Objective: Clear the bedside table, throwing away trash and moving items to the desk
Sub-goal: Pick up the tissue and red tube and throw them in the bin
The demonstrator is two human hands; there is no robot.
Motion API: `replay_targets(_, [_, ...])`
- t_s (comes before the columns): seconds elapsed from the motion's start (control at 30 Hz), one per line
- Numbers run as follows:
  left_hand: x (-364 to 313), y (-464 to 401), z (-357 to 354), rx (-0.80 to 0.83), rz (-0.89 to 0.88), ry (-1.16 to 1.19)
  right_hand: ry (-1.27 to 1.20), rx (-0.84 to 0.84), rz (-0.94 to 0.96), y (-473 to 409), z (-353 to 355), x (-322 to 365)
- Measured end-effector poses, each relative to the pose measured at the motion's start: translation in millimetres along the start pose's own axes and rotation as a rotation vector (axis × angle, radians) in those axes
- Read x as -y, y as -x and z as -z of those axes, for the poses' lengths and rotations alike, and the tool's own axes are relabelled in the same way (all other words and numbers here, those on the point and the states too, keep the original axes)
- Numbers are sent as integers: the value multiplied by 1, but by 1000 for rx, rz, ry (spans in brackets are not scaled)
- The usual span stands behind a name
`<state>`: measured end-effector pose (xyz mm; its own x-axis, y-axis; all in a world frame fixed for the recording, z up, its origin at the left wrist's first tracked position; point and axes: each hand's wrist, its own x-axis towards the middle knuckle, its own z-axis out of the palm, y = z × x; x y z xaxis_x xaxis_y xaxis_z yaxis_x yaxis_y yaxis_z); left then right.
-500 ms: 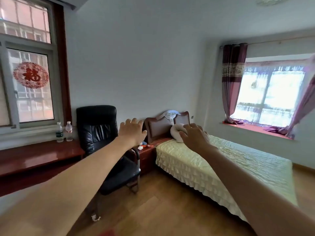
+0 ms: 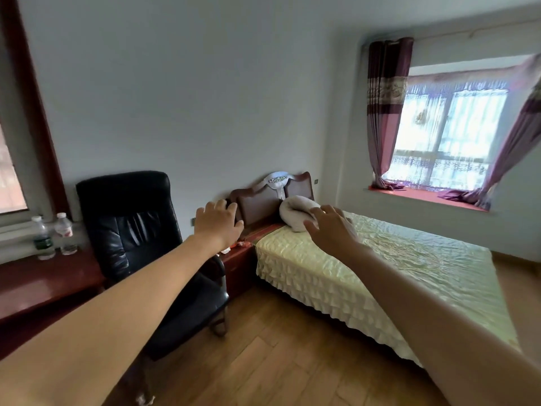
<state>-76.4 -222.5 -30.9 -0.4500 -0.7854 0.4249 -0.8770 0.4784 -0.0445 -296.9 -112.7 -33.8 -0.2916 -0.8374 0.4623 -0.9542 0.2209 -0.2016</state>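
Observation:
The dark red bedside table stands between the black chair and the bed, far across the room. Small red and white trash pieces lie on its top, partly hidden behind my left hand. My left hand is stretched out in front of the table, fingers apart, holding nothing. My right hand reaches forward over the bed's head end, also empty with spread fingers. The reddish-brown desk runs along the left wall under the window.
A black leather office chair stands between the desk and the bedside table. Two water bottles stand at the back of the desk. The bed with a pale yellow cover and a rolled grey pillow fills the right side. Wooden floor lies in front.
The view has swung to the right and moved a little nearer the bed. Both hands stay outstretched and empty, with the right hand's fingers spread wider.

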Motion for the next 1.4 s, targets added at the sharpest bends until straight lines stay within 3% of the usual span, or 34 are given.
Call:
replay_targets(0.73, [-106,-297,-186,40,67,4,-25,45,124,-287,-149,-186])
replay_targets(1.03, [-88,-406,-259,24,81,-4,-44,84,131,-394,-229,-210])
replay_targets(1.4, [-16,-577,-355,65,120,-51,-36,126,116,-587,-334,-209])
